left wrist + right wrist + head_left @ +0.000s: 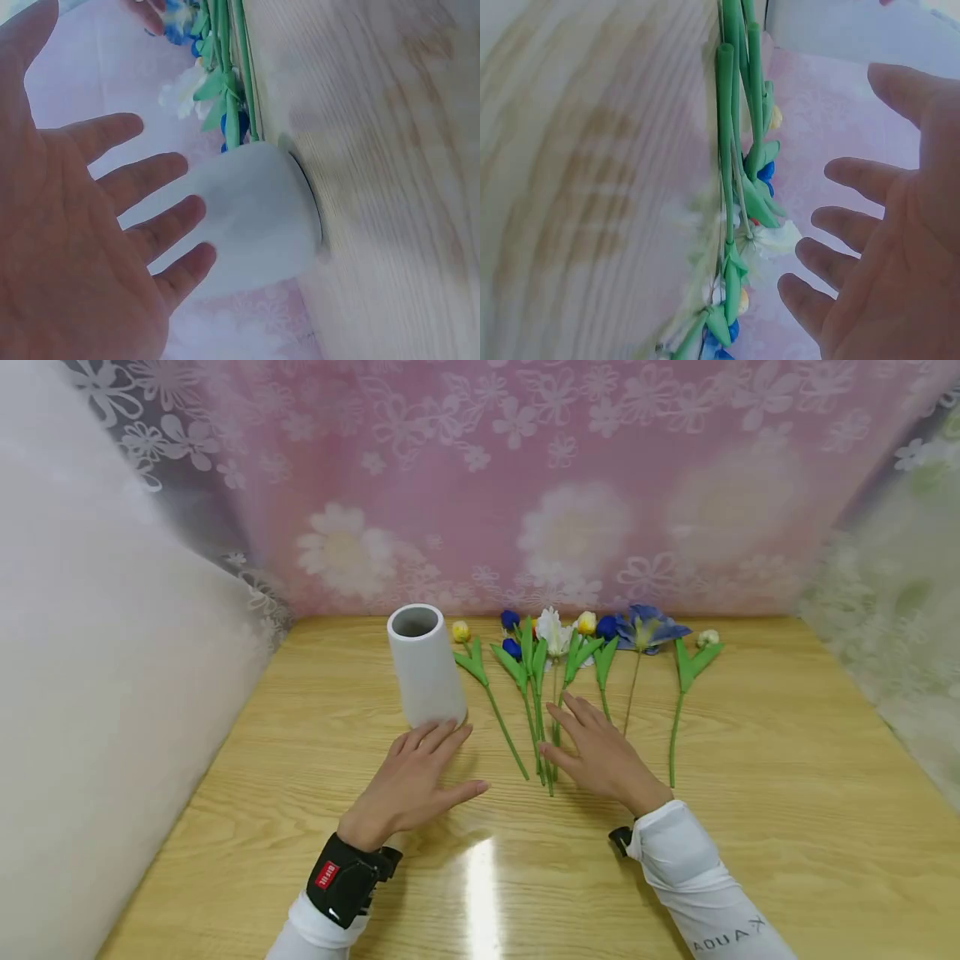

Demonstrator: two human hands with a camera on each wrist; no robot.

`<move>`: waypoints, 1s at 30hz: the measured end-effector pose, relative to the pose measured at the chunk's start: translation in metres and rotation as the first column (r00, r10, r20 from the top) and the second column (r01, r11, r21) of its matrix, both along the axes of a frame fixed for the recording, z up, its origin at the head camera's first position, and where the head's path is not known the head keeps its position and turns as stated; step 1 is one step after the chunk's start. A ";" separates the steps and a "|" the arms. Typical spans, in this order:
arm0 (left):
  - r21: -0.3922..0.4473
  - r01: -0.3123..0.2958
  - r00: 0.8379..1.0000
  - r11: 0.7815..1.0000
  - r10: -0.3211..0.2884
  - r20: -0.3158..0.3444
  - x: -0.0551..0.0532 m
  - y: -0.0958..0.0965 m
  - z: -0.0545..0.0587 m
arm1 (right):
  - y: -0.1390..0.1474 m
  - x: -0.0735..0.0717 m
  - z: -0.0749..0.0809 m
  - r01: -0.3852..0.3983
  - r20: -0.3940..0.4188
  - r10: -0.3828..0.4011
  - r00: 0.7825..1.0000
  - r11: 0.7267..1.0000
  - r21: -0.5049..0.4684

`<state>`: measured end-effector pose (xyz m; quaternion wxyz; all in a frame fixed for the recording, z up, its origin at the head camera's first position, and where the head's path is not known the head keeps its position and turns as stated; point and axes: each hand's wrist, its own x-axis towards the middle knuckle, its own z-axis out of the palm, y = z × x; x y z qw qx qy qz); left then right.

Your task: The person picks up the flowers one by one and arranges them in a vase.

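A tall white vase [429, 672] stands upright at the left of the table, its round mouth facing up. My left hand [416, 781] is in front of the vase's base, fingers spread and holding nothing; in the left wrist view the fingertips overlap the vase wall [247, 217]. My right hand [603, 752] hovers over the lower stems of a bunch of artificial flowers, fingers extended, nothing gripped. The bunch has green stems [534, 727], blue tulips [512, 648] and a white flower [551, 631]. In the right wrist view the green stems [726, 135] lie beyond the fingertips.
A single yellow tulip [461, 632] lies just right of the vase. Farther right are a large blue flower [647, 628] and a pale tulip [707, 638] on a green stem. A pink floral curtain [465, 485] hangs behind the wooden table [787, 827].
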<state>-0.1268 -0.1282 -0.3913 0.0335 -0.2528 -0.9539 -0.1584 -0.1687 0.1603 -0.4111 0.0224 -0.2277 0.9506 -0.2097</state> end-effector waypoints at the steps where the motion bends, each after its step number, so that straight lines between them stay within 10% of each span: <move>1: 0.003 -0.005 1.000 1.000 0.005 0.007 0.000 -0.001 0.000 | -0.001 -0.001 0.000 0.001 0.002 -0.001 1.000 1.000 -0.004; 17: 0.067 -0.199 0.976 0.978 0.192 0.099 -0.010 -0.039 -0.001 | -0.017 -0.015 0.000 -0.005 0.014 0.006 1.000 0.999 -0.049; 30: 0.234 -0.326 0.942 0.916 0.293 0.164 -0.026 -0.064 -0.001 | -0.037 -0.024 0.000 -0.031 0.033 0.034 0.999 0.997 -0.073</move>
